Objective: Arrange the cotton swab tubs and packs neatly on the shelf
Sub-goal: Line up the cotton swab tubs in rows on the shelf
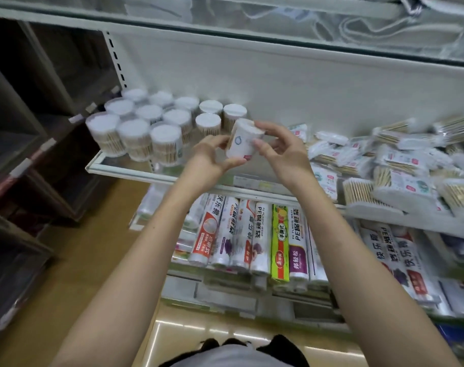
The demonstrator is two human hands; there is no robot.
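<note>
head view: both hands' fingers point(262, 144) grasp a tilted tub point(242, 140) above the shelf edge point(135, 174).

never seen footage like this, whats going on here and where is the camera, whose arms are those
There is no machine here. The single picture comes from a camera worn on a person's head, looking forward and down, so the two bare arms are the wearer's own. Both the left hand and the right hand hold one round cotton swab tub, tilted, above a shop shelf. On the shelf's left side stand more tubs in rows; on its right lie flat swab packs in a loose heap. Rolls of plastic wrap fill the shelf below.
</note>
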